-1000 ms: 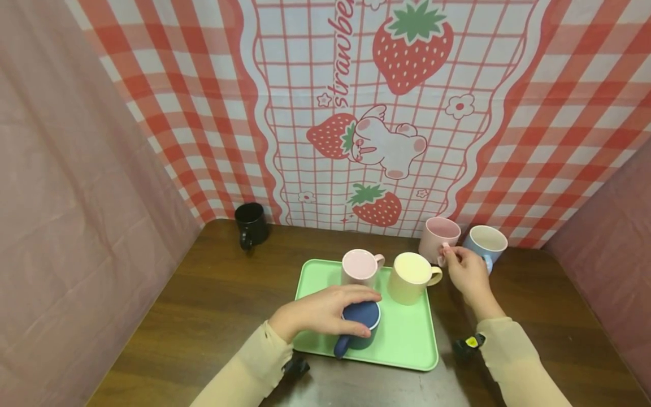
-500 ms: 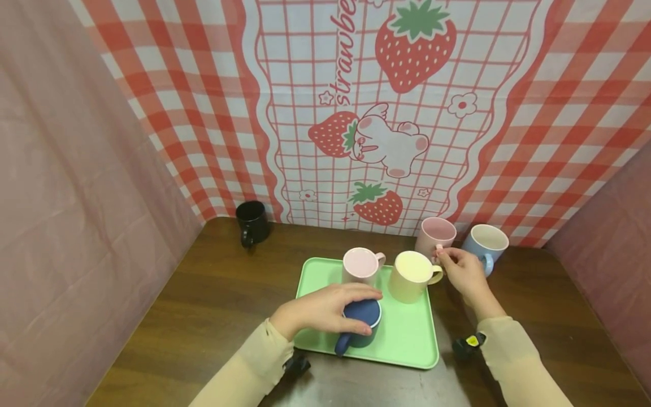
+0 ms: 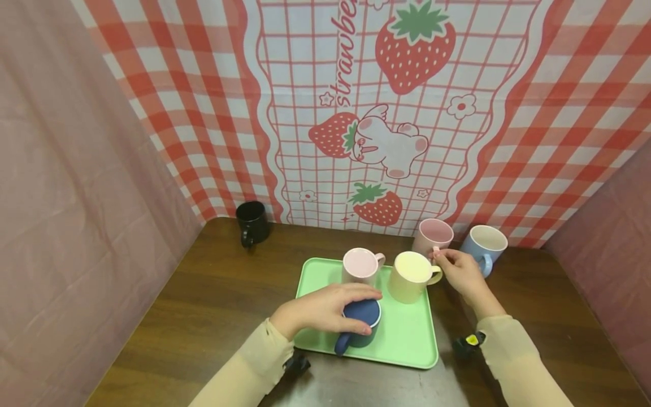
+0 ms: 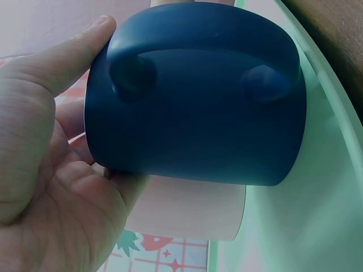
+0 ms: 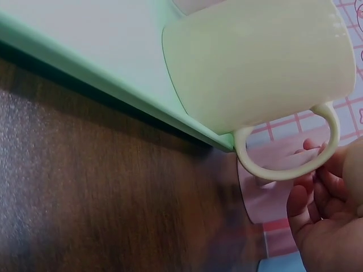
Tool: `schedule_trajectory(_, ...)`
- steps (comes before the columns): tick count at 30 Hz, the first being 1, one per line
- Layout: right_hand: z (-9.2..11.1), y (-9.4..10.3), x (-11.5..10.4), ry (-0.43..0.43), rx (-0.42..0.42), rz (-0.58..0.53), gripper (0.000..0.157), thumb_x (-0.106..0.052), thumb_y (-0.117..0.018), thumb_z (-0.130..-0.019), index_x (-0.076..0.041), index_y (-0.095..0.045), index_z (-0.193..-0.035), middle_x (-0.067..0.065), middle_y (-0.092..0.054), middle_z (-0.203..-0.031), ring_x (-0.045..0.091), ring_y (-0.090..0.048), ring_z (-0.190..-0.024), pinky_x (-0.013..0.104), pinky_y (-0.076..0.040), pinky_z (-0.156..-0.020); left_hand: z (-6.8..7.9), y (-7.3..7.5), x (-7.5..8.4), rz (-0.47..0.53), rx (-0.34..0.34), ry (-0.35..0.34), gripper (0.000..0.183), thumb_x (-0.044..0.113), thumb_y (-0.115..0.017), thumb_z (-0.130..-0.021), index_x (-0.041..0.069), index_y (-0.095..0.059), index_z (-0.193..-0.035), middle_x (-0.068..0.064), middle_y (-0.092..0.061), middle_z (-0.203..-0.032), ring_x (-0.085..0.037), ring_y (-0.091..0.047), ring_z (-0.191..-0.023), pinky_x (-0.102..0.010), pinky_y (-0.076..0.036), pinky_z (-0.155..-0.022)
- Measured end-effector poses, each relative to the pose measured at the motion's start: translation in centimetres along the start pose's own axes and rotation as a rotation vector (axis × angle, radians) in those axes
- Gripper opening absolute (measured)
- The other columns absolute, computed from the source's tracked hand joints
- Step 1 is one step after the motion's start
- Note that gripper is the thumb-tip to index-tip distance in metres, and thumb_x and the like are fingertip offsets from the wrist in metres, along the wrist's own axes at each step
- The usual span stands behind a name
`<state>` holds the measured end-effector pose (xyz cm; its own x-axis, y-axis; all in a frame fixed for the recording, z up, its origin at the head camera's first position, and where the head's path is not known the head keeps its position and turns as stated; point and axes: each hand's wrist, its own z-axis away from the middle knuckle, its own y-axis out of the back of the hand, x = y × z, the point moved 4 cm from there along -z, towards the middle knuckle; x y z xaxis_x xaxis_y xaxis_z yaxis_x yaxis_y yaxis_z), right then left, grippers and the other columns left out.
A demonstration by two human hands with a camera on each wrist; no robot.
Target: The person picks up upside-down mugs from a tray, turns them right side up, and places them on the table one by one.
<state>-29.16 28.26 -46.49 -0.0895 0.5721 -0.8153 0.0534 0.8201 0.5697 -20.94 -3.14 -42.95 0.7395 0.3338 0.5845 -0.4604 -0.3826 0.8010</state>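
Around the top of a dark blue mug point(image 3: 364, 340) my left hand point(image 3: 325, 310) curls its thumb and fingers; the mug stands on a green tray point(image 3: 407, 346), handle toward me. In the left wrist view the palm lies beside the mug's point(image 4: 198, 124) rim. With its fingertips my right hand point(image 3: 464, 277) pinches the handle of a pink mug point(image 3: 425, 242), upright behind the tray's right corner. A cream-yellow mug point(image 3: 406, 287) on the tray stands close by; its handle overlaps the right fingers point(image 5: 324, 195) in the right wrist view, partly hiding the pink mug point(image 5: 264, 201).
A pale pink mug point(image 3: 360, 267) stands on the tray behind the dark blue one. On the wooden table point(image 3: 203, 299), a light blue mug point(image 3: 475, 249) stands at the back right and a black mug point(image 3: 252, 222) at the back left. A strawberry-print cloth point(image 3: 300, 135) hangs behind.
The pink mug has slid left, away from the light blue mug and toward the yellow one, with my right hand on its handle. My left hand and the dark blue mug stay put.
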Motion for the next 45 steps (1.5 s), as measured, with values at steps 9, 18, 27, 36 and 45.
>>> schedule_trajectory(9,0.3,0.1,-0.3,-0.021,0.001,0.075,0.043,-0.033,-0.052,-0.106,0.004,-0.069,-0.118,0.02,-0.07,-0.114,0.019,-0.059,-0.099,0.017,-0.047,-0.077,0.0,-0.2,-0.3,-0.012,0.001,0.008,0.069,0.05,-0.069,-0.093,0.017,-0.049,-0.15,0.003,-0.049,-0.151,-0.006,-0.044,-0.137,-0.023,-0.039,-0.109)
schedule_trajectory(18,1.2,0.7,-0.4,0.024,0.031,0.195,0.045,-0.034,-0.053,-0.105,0.006,-0.067,-0.119,0.024,-0.07,-0.11,0.034,-0.061,-0.098,0.045,-0.049,-0.083,-0.1,-0.2,-0.1,0.012,-0.003,0.012,0.069,0.05,-0.071,-0.092,0.018,-0.049,-0.15,0.004,-0.049,-0.151,-0.005,-0.043,-0.138,-0.023,-0.039,-0.11)
schedule_trajectory(27,2.4,1.8,-1.8,0.155,0.194,0.297,0.028,-0.024,-0.064,-0.099,0.001,-0.069,-0.11,0.015,-0.069,-0.095,0.026,-0.062,-0.084,0.028,-0.049,-0.069,0.0,0.0,0.1,0.015,-0.009,0.021,0.069,0.049,-0.071,-0.092,0.016,-0.05,-0.15,0.003,-0.049,-0.152,-0.006,-0.043,-0.138,-0.023,-0.038,-0.11)
schedule_trajectory(36,3.4,1.7,-3.0,0.347,0.093,0.362,0.02,-0.003,-0.07,-0.085,-0.009,-0.072,-0.104,0.007,-0.064,-0.097,0.02,-0.054,-0.081,0.03,-0.047,-0.067,0.2,0.1,-0.1,0.005,-0.002,0.025,0.069,0.05,-0.071,-0.092,0.019,-0.049,-0.15,0.005,-0.049,-0.152,-0.006,-0.042,-0.139,-0.024,-0.038,-0.111)
schedule_trajectory(45,3.6,1.0,-3.3,0.472,0.054,0.401,0.029,-0.001,-0.077,-0.077,-0.007,-0.073,-0.105,0.004,-0.065,-0.097,0.018,-0.06,-0.079,0.03,-0.052,-0.064,0.1,0.0,-0.2,-0.008,0.005,0.015,0.07,0.05,-0.07,-0.092,0.014,-0.05,-0.149,0.003,-0.049,-0.151,-0.007,-0.043,-0.139,-0.024,-0.038,-0.11)
